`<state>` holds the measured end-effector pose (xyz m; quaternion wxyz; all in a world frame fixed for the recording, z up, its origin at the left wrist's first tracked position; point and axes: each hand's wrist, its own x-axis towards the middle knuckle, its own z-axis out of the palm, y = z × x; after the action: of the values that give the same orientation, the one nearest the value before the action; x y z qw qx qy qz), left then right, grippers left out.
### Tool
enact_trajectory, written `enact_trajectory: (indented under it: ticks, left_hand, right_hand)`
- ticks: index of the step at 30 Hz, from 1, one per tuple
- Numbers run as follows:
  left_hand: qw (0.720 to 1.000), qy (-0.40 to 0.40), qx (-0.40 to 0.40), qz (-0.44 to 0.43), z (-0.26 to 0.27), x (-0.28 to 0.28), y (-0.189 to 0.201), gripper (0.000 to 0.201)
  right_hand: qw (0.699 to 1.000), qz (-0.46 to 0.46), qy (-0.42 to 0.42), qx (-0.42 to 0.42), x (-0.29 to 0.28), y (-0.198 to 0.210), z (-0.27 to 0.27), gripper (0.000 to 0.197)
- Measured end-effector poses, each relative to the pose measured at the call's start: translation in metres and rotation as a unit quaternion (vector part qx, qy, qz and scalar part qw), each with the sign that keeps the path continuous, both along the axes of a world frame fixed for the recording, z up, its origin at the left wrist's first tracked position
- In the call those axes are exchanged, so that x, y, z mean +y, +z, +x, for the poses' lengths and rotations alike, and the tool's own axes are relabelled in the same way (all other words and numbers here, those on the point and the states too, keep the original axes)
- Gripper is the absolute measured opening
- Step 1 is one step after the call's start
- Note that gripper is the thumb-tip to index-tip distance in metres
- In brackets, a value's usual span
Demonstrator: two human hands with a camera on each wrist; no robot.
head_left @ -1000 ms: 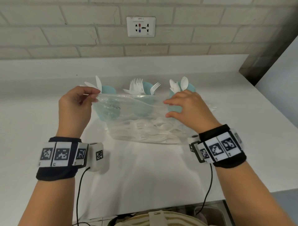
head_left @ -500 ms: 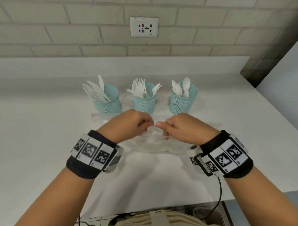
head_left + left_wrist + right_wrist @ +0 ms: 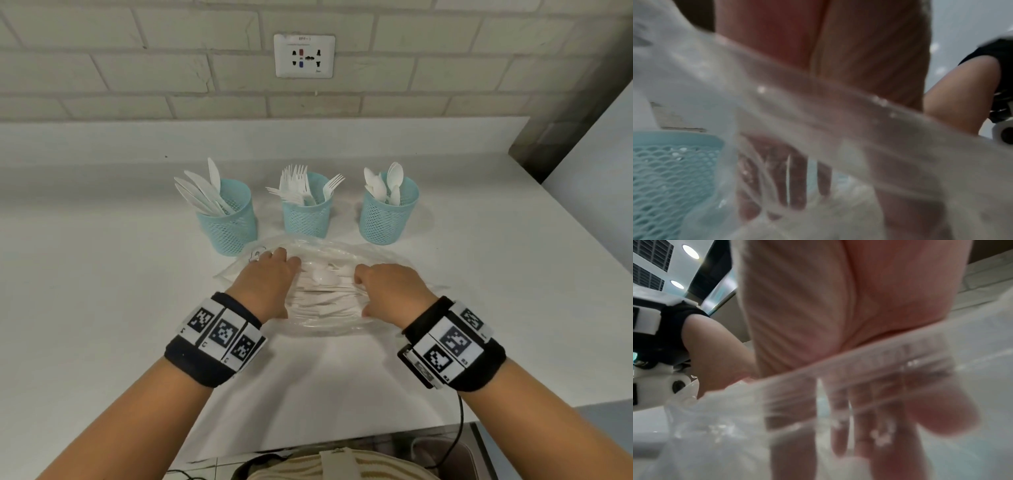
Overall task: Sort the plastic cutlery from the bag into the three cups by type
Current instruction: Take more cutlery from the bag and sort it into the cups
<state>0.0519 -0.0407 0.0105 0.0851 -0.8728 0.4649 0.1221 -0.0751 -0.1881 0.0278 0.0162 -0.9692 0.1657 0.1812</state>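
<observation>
A clear zip bag (image 3: 325,246) of white plastic cutlery (image 3: 322,298) lies on the white counter just in front of three teal mesh cups. The left cup (image 3: 227,222) holds knives, the middle cup (image 3: 306,216) forks, the right cup (image 3: 387,216) spoons. My left hand (image 3: 270,277) and right hand (image 3: 390,284) are both at the bag's mouth, a hand's width apart. The wrist views show straight fingers (image 3: 795,186) of the left and fingers (image 3: 840,426) of the right reaching inside, seen through the film, with the zip rim (image 3: 900,356) across the palm.
The counter (image 3: 102,274) ends at a brick wall with a socket (image 3: 304,56) behind the cups. Its right edge slants away near the spoon cup. A cable (image 3: 460,421) hangs from my right wristband over the front edge.
The bag was held up in front of the cups, then lowered to the counter. My hands met at the middle of its rim and have now spread apart with fingers inside the mouth.
</observation>
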Motion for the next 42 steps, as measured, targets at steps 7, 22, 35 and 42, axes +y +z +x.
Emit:
enact_trajectory:
  ticks: [7,22,35,42]
  left_hand:
    - [0.996,0.007,0.043,-0.084,0.008,0.003,0.000,0.088]
    - [0.995,-0.001,0.083,-0.057,0.016,-0.005,-0.008,0.055]
    - [0.981,-0.024,0.130,-0.139,0.013,-0.025,-0.010,0.026]
    - [0.966,-0.012,0.198,-0.167,0.007,-0.037,-0.013,0.042]
  right_hand:
    - [0.996,0.042,-0.061,-0.054,-0.006,0.006,0.005,0.072]
    - [0.994,0.076,-0.056,-0.046,-0.010,-0.002,0.004,0.045]
    - [0.994,0.071,-0.065,-0.049,-0.012,-0.002,0.007,0.050]
    - [0.990,0.057,-0.113,-0.064,-0.018,-0.001,0.007,0.068]
